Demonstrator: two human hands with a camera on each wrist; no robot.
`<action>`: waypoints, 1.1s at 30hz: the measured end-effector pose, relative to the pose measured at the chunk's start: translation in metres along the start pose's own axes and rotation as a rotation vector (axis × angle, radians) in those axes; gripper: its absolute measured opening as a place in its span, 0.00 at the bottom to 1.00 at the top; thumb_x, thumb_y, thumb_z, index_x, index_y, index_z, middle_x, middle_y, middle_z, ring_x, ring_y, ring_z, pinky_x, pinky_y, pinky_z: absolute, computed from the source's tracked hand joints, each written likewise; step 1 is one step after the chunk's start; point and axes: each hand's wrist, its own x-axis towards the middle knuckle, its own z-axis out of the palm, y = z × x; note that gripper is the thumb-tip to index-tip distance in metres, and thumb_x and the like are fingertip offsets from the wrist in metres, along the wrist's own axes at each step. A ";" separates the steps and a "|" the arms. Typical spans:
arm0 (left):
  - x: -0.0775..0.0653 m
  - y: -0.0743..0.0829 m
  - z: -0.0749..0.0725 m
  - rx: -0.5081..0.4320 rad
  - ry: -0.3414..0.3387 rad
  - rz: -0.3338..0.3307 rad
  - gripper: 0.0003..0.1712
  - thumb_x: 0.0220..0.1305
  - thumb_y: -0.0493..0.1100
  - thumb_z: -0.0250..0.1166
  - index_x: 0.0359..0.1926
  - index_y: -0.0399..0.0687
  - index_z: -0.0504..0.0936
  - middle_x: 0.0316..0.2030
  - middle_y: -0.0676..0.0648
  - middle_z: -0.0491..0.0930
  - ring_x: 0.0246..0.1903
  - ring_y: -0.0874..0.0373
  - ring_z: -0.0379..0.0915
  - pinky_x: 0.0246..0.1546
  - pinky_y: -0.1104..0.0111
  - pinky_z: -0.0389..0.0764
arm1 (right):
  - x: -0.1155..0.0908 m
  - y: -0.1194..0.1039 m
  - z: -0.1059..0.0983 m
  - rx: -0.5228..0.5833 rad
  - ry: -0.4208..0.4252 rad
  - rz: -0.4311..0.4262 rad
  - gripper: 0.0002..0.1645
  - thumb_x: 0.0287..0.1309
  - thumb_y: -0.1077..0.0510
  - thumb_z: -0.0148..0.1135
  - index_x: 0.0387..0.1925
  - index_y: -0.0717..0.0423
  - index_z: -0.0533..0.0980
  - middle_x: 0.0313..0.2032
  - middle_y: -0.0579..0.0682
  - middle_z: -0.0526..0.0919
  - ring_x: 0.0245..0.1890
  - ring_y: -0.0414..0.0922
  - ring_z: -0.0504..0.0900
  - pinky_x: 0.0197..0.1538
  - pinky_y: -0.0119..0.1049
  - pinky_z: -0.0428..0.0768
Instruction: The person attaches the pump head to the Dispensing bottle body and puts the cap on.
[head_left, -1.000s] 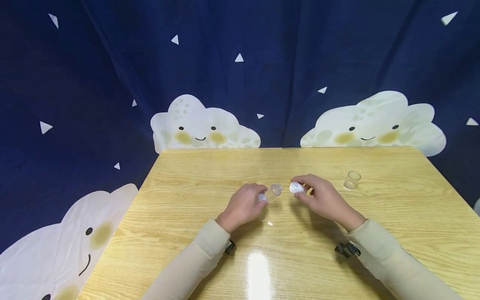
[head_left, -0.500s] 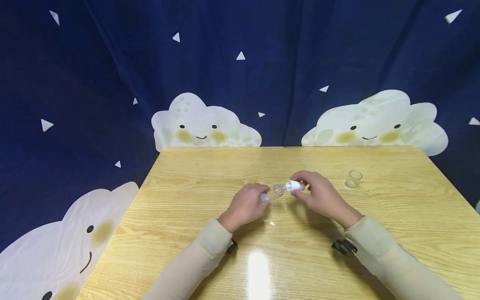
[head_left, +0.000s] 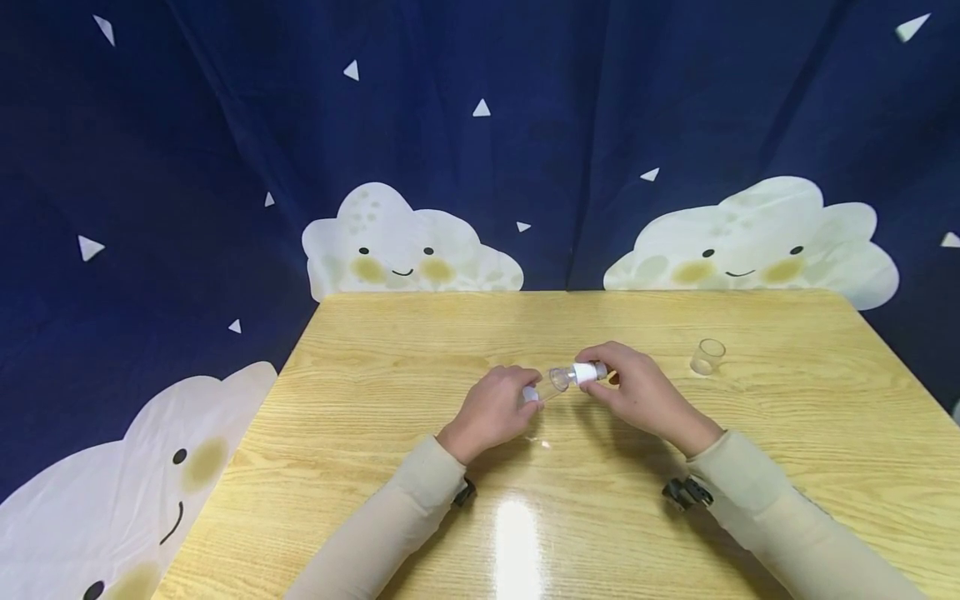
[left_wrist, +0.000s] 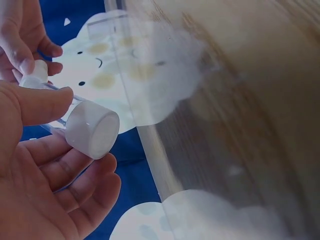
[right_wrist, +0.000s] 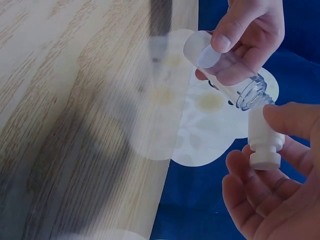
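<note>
Farther out, the desk (head_left: 397,350) is bounded at 12 o'clock by its far edge, backed by a blue curtain (head_left: 450,150); a broad band of wood is left between that edge and the left hand (head_left: 491,410) and right hand (head_left: 637,390), with more toward 9 o'clock. At 2 o'clock from the right hand, apart from it, a clear cup (head_left: 708,357) is seen on the wood. Over the desk's middle, a clear bottle (right_wrist: 226,82) is pinched by the left thumb and fingers, its threaded neck (right_wrist: 256,96) pointed toward 2 o'clock. Against that neck, a white cap (right_wrist: 264,131) is gripped by the right thumb and curled fingers.
</note>
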 end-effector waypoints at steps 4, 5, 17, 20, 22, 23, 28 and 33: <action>0.000 0.001 -0.001 0.003 -0.003 -0.006 0.21 0.64 0.49 0.68 0.56 0.48 0.82 0.49 0.49 0.85 0.44 0.56 0.79 0.40 0.69 0.79 | 0.000 0.001 0.000 0.000 0.011 -0.015 0.15 0.56 0.61 0.71 0.46 0.54 0.81 0.41 0.49 0.85 0.36 0.41 0.78 0.35 0.31 0.78; 0.000 0.001 -0.001 0.004 -0.003 -0.006 0.21 0.64 0.49 0.68 0.56 0.48 0.82 0.49 0.49 0.85 0.44 0.56 0.79 0.40 0.70 0.79 | -0.001 0.001 0.000 -0.001 0.015 -0.020 0.15 0.55 0.61 0.71 0.46 0.54 0.81 0.41 0.49 0.85 0.36 0.41 0.78 0.35 0.31 0.78; 0.000 0.002 -0.001 0.010 0.004 -0.004 0.20 0.63 0.48 0.68 0.55 0.49 0.82 0.47 0.49 0.85 0.42 0.57 0.78 0.38 0.71 0.78 | -0.002 0.001 0.000 0.002 0.010 -0.024 0.15 0.55 0.62 0.71 0.46 0.55 0.81 0.40 0.50 0.84 0.35 0.41 0.77 0.35 0.37 0.81; 0.000 0.002 -0.001 0.010 0.003 -0.005 0.21 0.63 0.48 0.68 0.56 0.49 0.82 0.48 0.49 0.85 0.43 0.57 0.78 0.39 0.71 0.78 | -0.002 0.001 0.001 0.004 0.011 -0.018 0.15 0.55 0.62 0.71 0.46 0.55 0.81 0.39 0.50 0.84 0.35 0.41 0.77 0.35 0.37 0.81; 0.000 0.002 -0.002 0.010 0.003 -0.006 0.21 0.63 0.49 0.69 0.56 0.48 0.82 0.48 0.49 0.85 0.43 0.57 0.78 0.39 0.71 0.78 | -0.002 0.001 0.001 0.009 0.014 -0.022 0.16 0.55 0.63 0.71 0.46 0.56 0.81 0.39 0.50 0.84 0.35 0.42 0.78 0.35 0.35 0.81; 0.000 0.002 -0.002 0.011 0.003 -0.007 0.21 0.63 0.49 0.69 0.56 0.49 0.82 0.48 0.49 0.85 0.43 0.57 0.78 0.39 0.71 0.78 | -0.001 0.001 0.002 0.011 0.015 -0.024 0.16 0.54 0.63 0.71 0.46 0.56 0.81 0.39 0.50 0.84 0.34 0.42 0.78 0.35 0.34 0.80; 0.000 0.001 -0.002 0.017 0.009 -0.005 0.21 0.63 0.49 0.69 0.56 0.49 0.82 0.48 0.49 0.85 0.44 0.57 0.78 0.40 0.71 0.79 | -0.001 0.001 0.003 0.017 0.012 -0.024 0.16 0.54 0.63 0.71 0.47 0.57 0.81 0.39 0.51 0.84 0.34 0.43 0.78 0.35 0.30 0.78; -0.001 0.001 -0.003 0.018 0.017 0.001 0.22 0.63 0.49 0.69 0.56 0.48 0.82 0.48 0.49 0.85 0.44 0.57 0.78 0.41 0.70 0.79 | -0.001 0.002 0.003 0.008 0.011 -0.021 0.16 0.55 0.62 0.71 0.47 0.57 0.81 0.39 0.50 0.84 0.33 0.42 0.77 0.35 0.29 0.77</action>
